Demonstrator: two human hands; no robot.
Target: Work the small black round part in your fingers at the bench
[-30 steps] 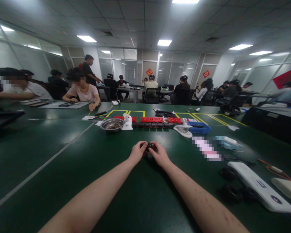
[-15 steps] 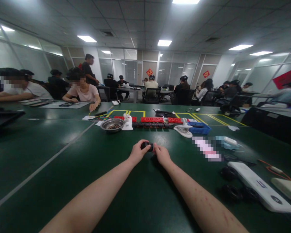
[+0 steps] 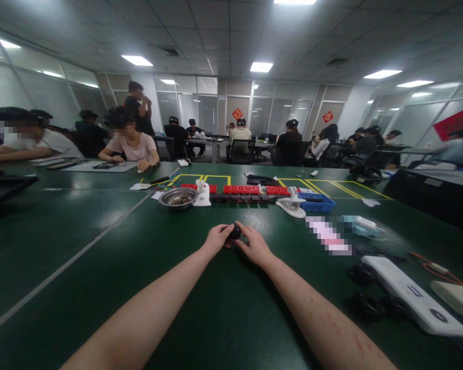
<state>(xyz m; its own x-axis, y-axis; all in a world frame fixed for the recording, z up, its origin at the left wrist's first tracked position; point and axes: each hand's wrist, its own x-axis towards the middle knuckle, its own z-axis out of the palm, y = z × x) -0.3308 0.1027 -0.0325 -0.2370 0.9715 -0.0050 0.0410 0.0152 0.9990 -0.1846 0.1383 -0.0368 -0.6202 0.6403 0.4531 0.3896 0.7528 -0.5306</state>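
Both of my hands meet above the green table, around a small black round part. My left hand grips it from the left, thumb along the near side. On the other side, my right hand has its fingers closed against the part, the index finger by its upper right edge. The fingers cover much of the part, so its exact kind is unclear. Just beyond the hands stand a metal bowl of small pieces, a white clamp and a row of red trays.
A second white clamp and a blue bin stand at the back right. On the right lie a long white device and several black round parts. A person works across the table at left.
My right hand's fingers have shifted left and spread around the black part, which now faces differently. In the background, a standing person has raised their hands.
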